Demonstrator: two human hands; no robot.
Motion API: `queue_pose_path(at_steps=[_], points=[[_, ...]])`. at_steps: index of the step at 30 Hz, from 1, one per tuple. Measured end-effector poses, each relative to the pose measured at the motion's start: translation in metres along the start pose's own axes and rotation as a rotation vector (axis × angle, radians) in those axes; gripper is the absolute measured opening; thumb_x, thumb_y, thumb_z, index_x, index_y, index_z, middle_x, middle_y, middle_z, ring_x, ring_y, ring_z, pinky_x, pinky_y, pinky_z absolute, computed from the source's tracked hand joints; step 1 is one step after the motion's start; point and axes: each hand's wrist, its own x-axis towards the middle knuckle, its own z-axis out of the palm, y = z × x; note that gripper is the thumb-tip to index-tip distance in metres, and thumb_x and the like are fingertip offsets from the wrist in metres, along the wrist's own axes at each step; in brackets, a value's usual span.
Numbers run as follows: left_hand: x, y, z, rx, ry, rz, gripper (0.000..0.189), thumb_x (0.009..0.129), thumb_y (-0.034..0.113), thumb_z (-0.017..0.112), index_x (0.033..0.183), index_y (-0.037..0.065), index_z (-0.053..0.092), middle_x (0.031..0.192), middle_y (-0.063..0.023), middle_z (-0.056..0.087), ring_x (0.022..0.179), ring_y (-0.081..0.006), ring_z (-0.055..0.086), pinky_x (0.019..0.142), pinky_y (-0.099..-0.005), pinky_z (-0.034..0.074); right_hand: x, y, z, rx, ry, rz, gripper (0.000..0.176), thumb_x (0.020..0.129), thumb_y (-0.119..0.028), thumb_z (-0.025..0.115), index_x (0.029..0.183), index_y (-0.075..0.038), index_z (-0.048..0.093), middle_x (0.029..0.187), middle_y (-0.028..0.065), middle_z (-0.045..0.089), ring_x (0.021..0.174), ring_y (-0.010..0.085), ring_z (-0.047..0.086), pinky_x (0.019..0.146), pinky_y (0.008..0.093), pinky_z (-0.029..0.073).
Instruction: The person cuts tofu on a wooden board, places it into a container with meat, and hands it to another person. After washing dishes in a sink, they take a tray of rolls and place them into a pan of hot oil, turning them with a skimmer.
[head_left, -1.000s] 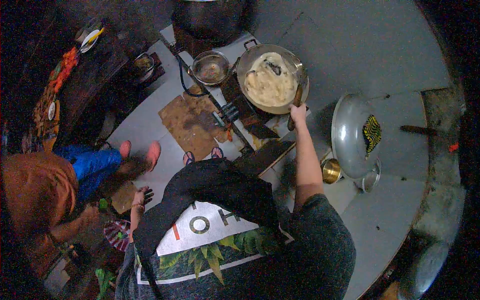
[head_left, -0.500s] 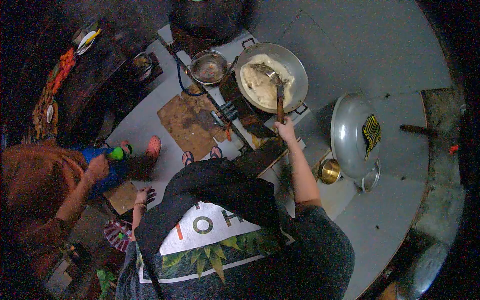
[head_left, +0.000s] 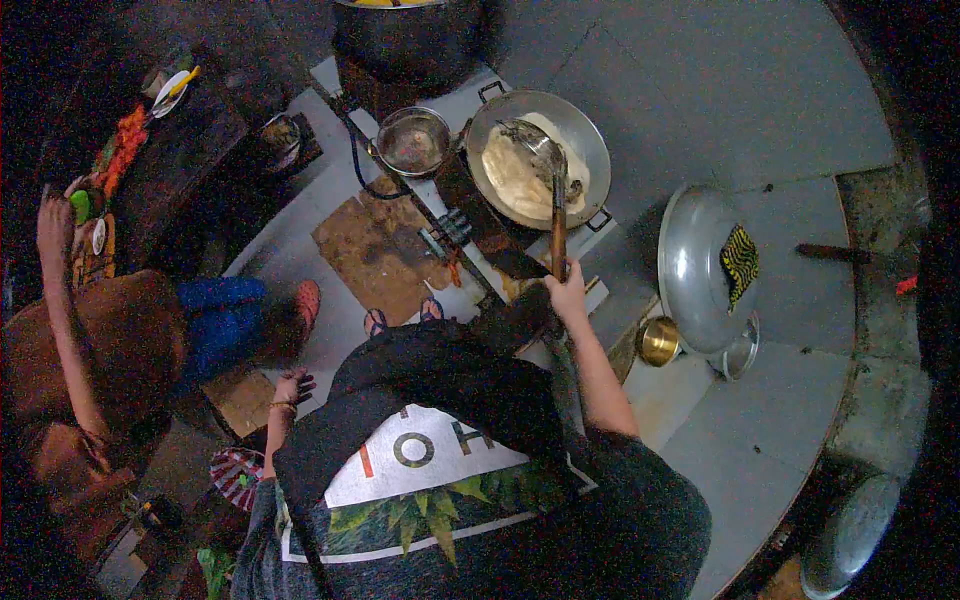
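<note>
My right hand (head_left: 567,290) is closed round the wooden handle of a ladle (head_left: 559,215). The ladle's metal head lies in a creamy, pale mixture (head_left: 510,176) inside a wide two-handled wok (head_left: 598,160). Part of the head shows above the mixture. My left hand (head_left: 292,387) hangs low at my left side, fingers apart, with nothing in it. A round metal strainer or bowl (head_left: 413,141) sits just left of the wok.
A large dark pot (head_left: 405,45) stands behind the wok. To the right are a domed metal lid (head_left: 690,270) with a patterned cloth (head_left: 740,265) and a brass-coloured bowl (head_left: 659,341). At left, a co-worker (head_left: 110,340) reaches toward a table with a green object (head_left: 85,205).
My right hand has drawn the ladle slightly toward me, and more of its head shows. The co-worker's hand with the green object has moved up to the left-hand table.
</note>
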Motion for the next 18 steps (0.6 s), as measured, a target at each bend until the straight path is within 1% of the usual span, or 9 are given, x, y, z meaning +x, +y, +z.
queue_pose_path(at_steps=[2, 3, 5, 7, 10, 12, 14, 16, 18], points=[[0.01, -0.005, -0.002, -0.012, -0.007, 0.012, 0.025, 0.081, 0.03, 0.048, 0.099, 0.013, 0.048, 0.089, -0.0041, 0.058, 0.075, -0.0185, 0.058, 0.057, -0.0325, 0.045, 0.01, 0.021, -0.003, 0.106, -0.046, -0.068, 0.046, 0.067, -0.013, 0.057, 0.109, -0.001, 0.04, 0.088, 0.0126, 0.053, 0.069, 0.02, 0.053, 0.063, 0.0305, 0.044], [0.026, -0.019, -0.008, -0.041, -0.027, -0.013, 0.025, 0.081, 0.03, 0.049, 0.1, 0.013, 0.048, 0.089, -0.0043, 0.057, 0.075, -0.0185, 0.058, 0.057, -0.0329, 0.045, -0.01, -0.051, -0.035, 0.234, -0.244, 0.3, 0.045, 0.067, -0.013, 0.056, 0.107, 0.0, 0.041, 0.08, 0.0093, 0.053, 0.057, 0.0165, 0.051, 0.049, 0.0296, 0.043], [0.027, -0.02, -0.01, -0.072, -0.045, -0.04, 0.025, 0.081, 0.03, 0.049, 0.1, 0.013, 0.048, 0.089, -0.0044, 0.057, 0.074, -0.0186, 0.058, 0.056, -0.0332, 0.045, 0.001, -0.026, -0.028, 0.273, -0.26, 0.292, 0.044, 0.067, -0.013, 0.056, 0.106, 0.001, 0.041, 0.076, 0.0086, 0.052, 0.054, 0.0153, 0.049, 0.044, 0.0285, 0.041], [0.009, -0.008, -0.005, -0.053, -0.144, 0.101, 0.023, 0.082, 0.029, 0.048, 0.098, 0.013, 0.049, 0.089, -0.0046, 0.057, 0.074, -0.0186, 0.058, 0.055, -0.0332, 0.045, 0.012, -0.012, -0.023, 0.31, -0.281, 0.281, 0.043, 0.066, -0.012, 0.056, 0.104, 0.002, 0.042, 0.073, 0.0079, 0.052, 0.051, 0.0141, 0.048, 0.04, 0.0274, 0.039], [-0.011, 0.002, 0.003, 0.043, -0.062, 0.052, 0.022, 0.082, 0.029, 0.048, 0.096, 0.012, 0.049, 0.089, -0.0049, 0.057, 0.073, -0.0185, 0.058, 0.054, -0.0319, 0.045, 0.033, -0.004, -0.011, 0.353, -0.233, 0.36, 0.039, 0.065, -0.012, 0.056, 0.1, 0.002, 0.043, 0.067, 0.0081, 0.052, 0.049, 0.014, 0.049, 0.04, 0.0273, 0.039], [0.005, -0.015, -0.005, -0.019, -0.039, 0.041, 0.022, 0.082, 0.03, 0.048, 0.095, 0.012, 0.049, 0.089, -0.0049, 0.057, 0.073, -0.0184, 0.058, 0.054, -0.0315, 0.045, 0.058, 0.031, 0.005, 0.089, -0.077, 0.152, 0.036, 0.066, -0.011, 0.056, 0.097, 0.002, 0.044, 0.063, 0.0076, 0.053, 0.049, 0.0142, 0.05, 0.039, 0.0279, 0.039], [0.0, -0.022, -0.008, -0.081, -0.013, 0.031, 0.022, 0.082, 0.03, 0.048, 0.094, 0.012, 0.049, 0.089, -0.005, 0.057, 0.074, -0.0183, 0.058, 0.054, -0.031, 0.044, 0.069, 0.022, 0.006, 0.146, -0.099, 0.165, 0.035, 0.066, -0.012, 0.056, 0.096, 0.002, 0.046, 0.06, 0.0069, 0.053, 0.049, 0.0142, 0.051, 0.041, 0.0274, 0.039], [-0.009, -0.025, -0.011, -0.023, 0.026, 0.03, 0.023, 0.081, 0.031, 0.048, 0.094, 0.012, 0.048, 0.089, -0.005, 0.057, 0.074, -0.0194, 0.058, 0.055, -0.0312, 0.044, 0.098, 0.034, 0.018, 0.146, 0.001, 0.119, 0.037, 0.066, -0.014, 0.056, 0.097, 0.003, 0.046, 0.069, 0.0111, 0.056, 0.059, 0.019, 0.054, 0.052, 0.0302, 0.043], [-0.001, -0.037, -0.017, -0.063, -0.005, -0.014, 0.023, 0.081, 0.03, 0.048, 0.094, 0.011, 0.049, 0.09, -0.0051, 0.058, 0.074, -0.0203, 0.058, 0.056, -0.0314, 0.044, 0.098, -0.015, 0.007, -0.037, 0.102, 0.084, 0.044, 0.065, -0.018, 0.058, 0.099, 0.008, 0.045, 0.095, 0.0217, 0.054, 0.088, 0.0293, 0.051, 0.077, 0.0351, 0.038]])
